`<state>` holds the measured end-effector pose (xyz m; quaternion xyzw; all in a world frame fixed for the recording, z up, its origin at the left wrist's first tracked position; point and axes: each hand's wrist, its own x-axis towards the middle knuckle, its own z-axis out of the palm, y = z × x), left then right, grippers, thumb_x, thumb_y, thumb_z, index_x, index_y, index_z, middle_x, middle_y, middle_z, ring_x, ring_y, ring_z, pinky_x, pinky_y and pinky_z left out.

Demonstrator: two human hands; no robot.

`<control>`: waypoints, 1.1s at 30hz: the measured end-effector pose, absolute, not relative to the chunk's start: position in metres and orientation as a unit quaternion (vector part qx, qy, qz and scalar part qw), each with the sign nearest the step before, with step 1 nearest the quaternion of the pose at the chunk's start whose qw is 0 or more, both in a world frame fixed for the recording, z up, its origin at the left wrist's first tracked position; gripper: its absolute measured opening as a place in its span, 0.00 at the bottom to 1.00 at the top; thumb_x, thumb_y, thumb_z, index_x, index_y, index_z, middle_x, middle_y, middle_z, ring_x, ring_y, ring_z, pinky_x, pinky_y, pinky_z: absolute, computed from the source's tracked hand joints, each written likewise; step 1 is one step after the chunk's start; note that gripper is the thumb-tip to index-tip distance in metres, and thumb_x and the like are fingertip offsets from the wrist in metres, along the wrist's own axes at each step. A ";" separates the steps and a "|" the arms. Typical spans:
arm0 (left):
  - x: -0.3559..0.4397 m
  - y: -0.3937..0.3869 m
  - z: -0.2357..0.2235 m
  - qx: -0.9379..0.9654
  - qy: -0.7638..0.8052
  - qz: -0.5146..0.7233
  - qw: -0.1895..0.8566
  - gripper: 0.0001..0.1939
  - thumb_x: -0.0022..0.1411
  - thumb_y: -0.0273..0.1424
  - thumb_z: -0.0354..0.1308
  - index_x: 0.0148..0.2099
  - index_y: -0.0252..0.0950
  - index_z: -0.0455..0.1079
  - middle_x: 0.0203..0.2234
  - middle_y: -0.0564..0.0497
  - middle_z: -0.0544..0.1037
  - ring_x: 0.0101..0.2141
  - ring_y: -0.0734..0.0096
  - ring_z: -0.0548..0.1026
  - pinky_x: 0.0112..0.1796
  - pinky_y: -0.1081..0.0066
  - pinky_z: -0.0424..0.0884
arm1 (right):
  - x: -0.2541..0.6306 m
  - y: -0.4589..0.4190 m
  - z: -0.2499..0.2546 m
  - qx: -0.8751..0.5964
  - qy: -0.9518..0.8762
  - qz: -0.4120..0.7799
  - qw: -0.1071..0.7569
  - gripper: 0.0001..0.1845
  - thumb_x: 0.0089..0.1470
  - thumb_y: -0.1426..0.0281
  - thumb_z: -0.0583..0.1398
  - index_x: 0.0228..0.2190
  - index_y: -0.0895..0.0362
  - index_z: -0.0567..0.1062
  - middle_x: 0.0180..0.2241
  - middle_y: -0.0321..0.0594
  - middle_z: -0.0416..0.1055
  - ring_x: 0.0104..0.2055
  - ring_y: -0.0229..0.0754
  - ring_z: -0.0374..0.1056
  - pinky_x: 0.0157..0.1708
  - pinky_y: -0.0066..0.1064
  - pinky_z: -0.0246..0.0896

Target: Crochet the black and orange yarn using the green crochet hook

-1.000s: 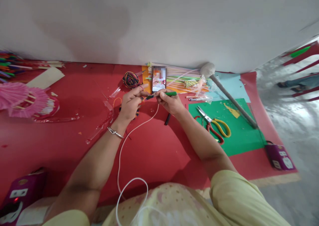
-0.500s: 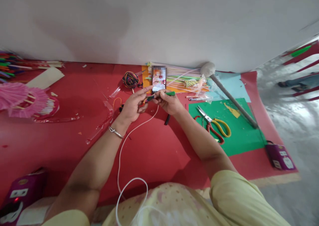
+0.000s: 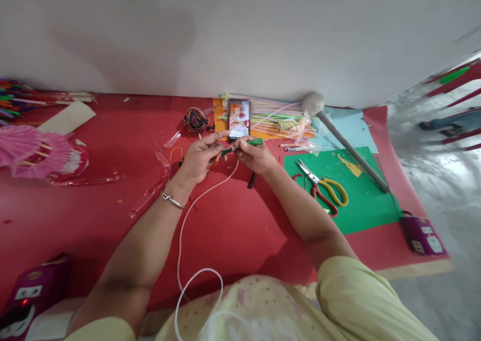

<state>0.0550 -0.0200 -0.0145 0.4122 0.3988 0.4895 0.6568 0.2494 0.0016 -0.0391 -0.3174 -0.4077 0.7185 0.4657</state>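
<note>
Green-handled tool [image 3: 256, 141] looks slim, straight and brightly coloured.

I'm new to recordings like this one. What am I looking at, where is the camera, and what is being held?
There is no machine here: these are a person's own bare hands, seen from one camera worn on the head, looking forward and down. The right hand holds a thin tool with a green handle. The left hand seems to hold multicoloured yarn, though the fingers hide much of it. On the red surface lie a yarn ball, a phone and, to the right, a yellow-handled tool on a green sheet.
</note>
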 end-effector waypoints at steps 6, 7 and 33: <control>0.052 -0.020 -0.017 0.440 0.423 0.501 0.614 0.21 0.55 0.35 0.68 0.51 0.38 0.84 0.15 0.61 0.57 0.16 0.82 0.49 0.20 0.73 0.45 | 0.253 0.004 -0.042 -0.330 -0.458 0.683 0.463 0.23 0.44 0.50 0.77 0.31 0.56 0.83 0.26 0.34 0.75 0.27 0.33 0.65 0.27 0.26 0.56; 0.051 -0.020 -0.018 0.447 0.422 0.504 0.606 0.21 0.56 0.35 0.68 0.51 0.37 0.84 0.15 0.61 0.57 0.16 0.82 0.50 0.20 0.74 0.46 | 0.253 0.004 -0.042 -0.331 -0.467 0.675 0.466 0.23 0.44 0.50 0.76 0.31 0.56 0.84 0.25 0.34 0.75 0.27 0.33 0.64 0.27 0.26 0.56; 0.052 -0.018 -0.027 0.532 0.449 0.516 0.499 0.24 0.59 0.34 0.68 0.58 0.37 0.82 0.27 0.52 0.79 0.26 0.74 0.70 0.29 0.72 0.63 | 0.247 0.004 -0.041 -0.353 -0.443 0.634 0.526 0.23 0.42 0.51 0.77 0.30 0.56 0.83 0.22 0.32 0.71 0.25 0.33 0.62 0.27 0.28 0.53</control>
